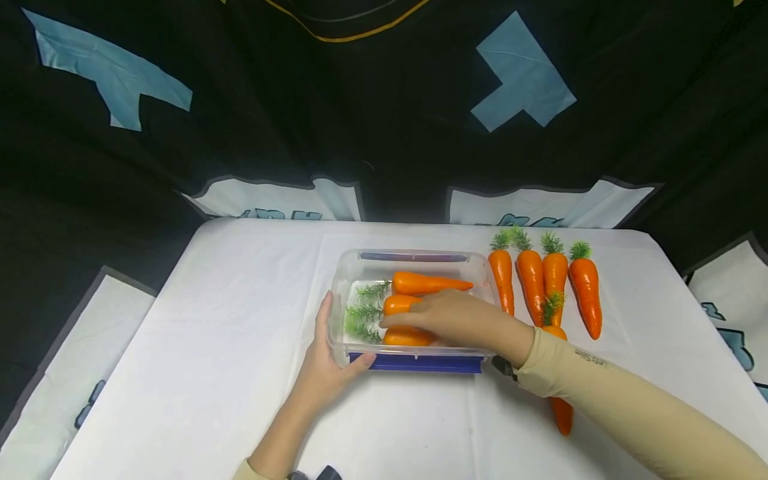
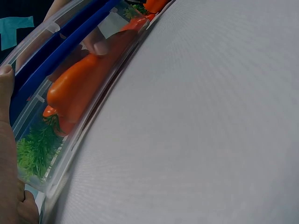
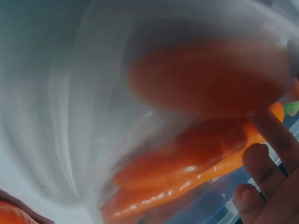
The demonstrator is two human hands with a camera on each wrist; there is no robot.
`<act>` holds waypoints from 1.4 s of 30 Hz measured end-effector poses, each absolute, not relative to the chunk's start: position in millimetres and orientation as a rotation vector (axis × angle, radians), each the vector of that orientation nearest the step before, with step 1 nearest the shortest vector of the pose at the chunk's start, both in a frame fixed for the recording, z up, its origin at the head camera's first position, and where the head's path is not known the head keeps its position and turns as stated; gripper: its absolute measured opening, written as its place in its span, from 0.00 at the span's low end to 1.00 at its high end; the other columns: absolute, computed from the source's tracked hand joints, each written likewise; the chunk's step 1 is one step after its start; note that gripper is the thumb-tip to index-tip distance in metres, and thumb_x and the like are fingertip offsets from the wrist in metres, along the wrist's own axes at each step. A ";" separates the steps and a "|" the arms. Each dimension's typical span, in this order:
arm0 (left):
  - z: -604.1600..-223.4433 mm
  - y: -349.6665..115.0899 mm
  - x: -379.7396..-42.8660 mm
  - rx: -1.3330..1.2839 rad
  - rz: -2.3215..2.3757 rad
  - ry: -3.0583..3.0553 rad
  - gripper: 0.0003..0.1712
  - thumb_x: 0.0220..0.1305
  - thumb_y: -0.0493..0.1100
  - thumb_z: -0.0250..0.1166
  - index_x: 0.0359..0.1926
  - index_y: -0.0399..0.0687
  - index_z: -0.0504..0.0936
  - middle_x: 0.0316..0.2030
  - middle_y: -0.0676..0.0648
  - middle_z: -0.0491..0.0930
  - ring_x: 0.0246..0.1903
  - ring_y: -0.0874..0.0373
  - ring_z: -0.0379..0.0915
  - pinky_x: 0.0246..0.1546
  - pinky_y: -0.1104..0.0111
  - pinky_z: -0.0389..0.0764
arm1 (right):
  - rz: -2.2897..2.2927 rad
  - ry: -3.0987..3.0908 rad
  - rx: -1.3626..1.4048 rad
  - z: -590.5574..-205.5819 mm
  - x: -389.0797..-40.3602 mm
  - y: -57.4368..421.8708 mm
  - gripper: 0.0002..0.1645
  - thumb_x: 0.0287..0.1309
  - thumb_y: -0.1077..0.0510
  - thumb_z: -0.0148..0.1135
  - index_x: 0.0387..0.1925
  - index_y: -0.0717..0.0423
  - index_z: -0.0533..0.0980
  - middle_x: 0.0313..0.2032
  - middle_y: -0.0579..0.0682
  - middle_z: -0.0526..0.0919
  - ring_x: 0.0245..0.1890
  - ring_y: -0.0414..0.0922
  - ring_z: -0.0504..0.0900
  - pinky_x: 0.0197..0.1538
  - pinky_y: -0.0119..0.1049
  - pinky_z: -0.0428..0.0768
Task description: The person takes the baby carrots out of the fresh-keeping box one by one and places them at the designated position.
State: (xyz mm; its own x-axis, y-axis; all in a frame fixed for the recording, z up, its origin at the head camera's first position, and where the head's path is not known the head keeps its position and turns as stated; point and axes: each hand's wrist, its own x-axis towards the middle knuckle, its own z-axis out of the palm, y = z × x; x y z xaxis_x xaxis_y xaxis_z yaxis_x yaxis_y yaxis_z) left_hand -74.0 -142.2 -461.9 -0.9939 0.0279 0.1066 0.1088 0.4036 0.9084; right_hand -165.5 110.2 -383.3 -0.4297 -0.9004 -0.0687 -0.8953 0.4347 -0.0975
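Note:
A clear plastic box (image 1: 360, 263) with blue clips stands on the table. Several orange toy carrots lie inside, their green tops toward the left: one along the back (image 1: 420, 283), another in the middle (image 1: 399, 305), and one by the front wall (image 1: 408, 336). My left hand (image 1: 327, 367) grips the box's front left corner, thumb over the front rim and fingers along the left side. Reaching in from the right, my right hand (image 1: 450, 317) holds the front carrot (image 2: 77, 88), thumb on its near side and fingers along its far side. The palm hides that carrot's tip.
To the right of the box several carrots (image 1: 585, 297) lie side by side, tops toward the back. Another carrot (image 1: 562, 417) lies nearer, partly under the right sleeve (image 1: 588, 380). A black curtain (image 1: 396, 147) hangs behind the white table (image 1: 252, 287).

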 end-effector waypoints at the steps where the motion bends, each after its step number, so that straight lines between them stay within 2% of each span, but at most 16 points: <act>1: -461.7 -142.1 -73.8 -0.126 -1.675 -2.566 0.68 0.51 0.53 0.76 0.77 0.77 0.33 0.79 0.51 0.47 0.75 0.40 0.51 0.68 0.36 0.58 | -0.064 2.563 -1.612 -383.6 -165.6 109.5 0.38 0.69 0.63 0.54 0.70 0.23 0.63 0.40 0.40 0.87 0.35 0.39 0.83 0.41 0.32 0.82; 3: -461.2 -141.9 -73.6 -0.125 -1.680 -2.561 0.68 0.51 0.53 0.76 0.77 0.77 0.34 0.79 0.51 0.47 0.75 0.40 0.52 0.69 0.37 0.58 | -0.049 2.557 -1.625 -385.0 -166.2 108.1 0.36 0.70 0.62 0.54 0.69 0.22 0.63 0.37 0.41 0.87 0.33 0.39 0.82 0.38 0.31 0.81; 11: -461.0 -141.4 -74.2 -0.140 -1.687 -2.548 0.69 0.51 0.52 0.76 0.79 0.68 0.35 0.79 0.50 0.47 0.75 0.39 0.52 0.68 0.36 0.59 | -0.060 2.519 -1.610 -389.9 -167.8 110.2 0.31 0.73 0.57 0.50 0.69 0.22 0.63 0.44 0.40 0.87 0.35 0.38 0.82 0.39 0.29 0.81; 14: -460.9 -140.9 -74.1 -0.140 -1.694 -2.545 0.69 0.51 0.52 0.76 0.79 0.67 0.35 0.79 0.50 0.47 0.74 0.39 0.52 0.68 0.37 0.59 | -0.052 2.502 -1.581 -390.7 -168.5 111.8 0.30 0.73 0.57 0.50 0.68 0.22 0.64 0.44 0.40 0.87 0.31 0.38 0.80 0.36 0.29 0.80; 20: -462.8 -141.0 -74.8 -0.130 -1.691 -2.553 0.69 0.51 0.52 0.77 0.78 0.74 0.34 0.79 0.51 0.47 0.74 0.40 0.53 0.68 0.37 0.60 | -0.037 2.487 -1.584 -391.0 -169.4 114.5 0.30 0.73 0.60 0.51 0.67 0.24 0.65 0.35 0.42 0.85 0.21 0.39 0.70 0.27 0.25 0.72; 23: -463.3 -141.3 -74.8 -0.125 -1.692 -2.554 0.68 0.51 0.52 0.76 0.77 0.77 0.34 0.79 0.51 0.47 0.74 0.40 0.53 0.68 0.37 0.60 | -0.061 2.474 -1.570 -390.6 -168.9 115.5 0.30 0.73 0.59 0.50 0.67 0.24 0.65 0.40 0.41 0.86 0.24 0.39 0.73 0.31 0.26 0.76; 27: -463.3 -141.5 -74.9 -0.126 -1.701 -2.547 0.68 0.51 0.52 0.77 0.77 0.77 0.34 0.79 0.51 0.47 0.74 0.40 0.53 0.69 0.38 0.60 | -0.102 2.450 -1.518 -389.0 -168.1 115.3 0.29 0.75 0.55 0.49 0.68 0.21 0.63 0.52 0.39 0.84 0.33 0.39 0.79 0.41 0.31 0.82; 31: -463.2 -140.9 -74.7 -0.132 -1.713 -2.544 0.68 0.51 0.51 0.76 0.77 0.78 0.34 0.79 0.51 0.46 0.74 0.40 0.53 0.69 0.38 0.61 | -0.103 2.434 -1.477 -388.6 -168.3 114.4 0.30 0.75 0.55 0.49 0.68 0.19 0.62 0.56 0.39 0.83 0.35 0.40 0.81 0.45 0.34 0.83; 35: -463.0 -140.6 -74.9 -0.135 -1.715 -2.547 0.68 0.52 0.51 0.76 0.77 0.79 0.34 0.79 0.50 0.46 0.75 0.40 0.52 0.69 0.38 0.61 | -0.078 2.428 -1.484 -389.2 -169.3 112.8 0.30 0.75 0.56 0.48 0.67 0.18 0.63 0.45 0.41 0.85 0.32 0.40 0.79 0.43 0.33 0.83; 38: -462.8 -140.7 -75.0 -0.137 -1.721 -2.541 0.68 0.52 0.51 0.76 0.77 0.79 0.34 0.79 0.50 0.45 0.75 0.40 0.52 0.69 0.39 0.61 | -0.057 2.427 -1.498 -388.3 -170.2 110.9 0.30 0.75 0.56 0.48 0.67 0.19 0.64 0.34 0.41 0.82 0.28 0.39 0.77 0.40 0.31 0.82; 40: -462.6 -140.7 -75.0 -0.136 -1.723 -2.536 0.68 0.52 0.51 0.76 0.77 0.78 0.34 0.79 0.50 0.45 0.75 0.40 0.52 0.69 0.39 0.61 | -0.046 2.425 -1.505 -387.5 -170.8 109.8 0.30 0.74 0.57 0.49 0.67 0.20 0.64 0.32 0.41 0.81 0.27 0.39 0.76 0.39 0.31 0.81; 42: -462.3 -140.6 -74.6 -0.133 -1.727 -2.534 0.68 0.52 0.50 0.76 0.77 0.79 0.34 0.79 0.51 0.45 0.75 0.41 0.52 0.69 0.39 0.61 | -0.046 2.420 -1.511 -387.4 -171.3 109.1 0.30 0.74 0.57 0.49 0.68 0.21 0.64 0.36 0.42 0.84 0.29 0.40 0.77 0.40 0.32 0.82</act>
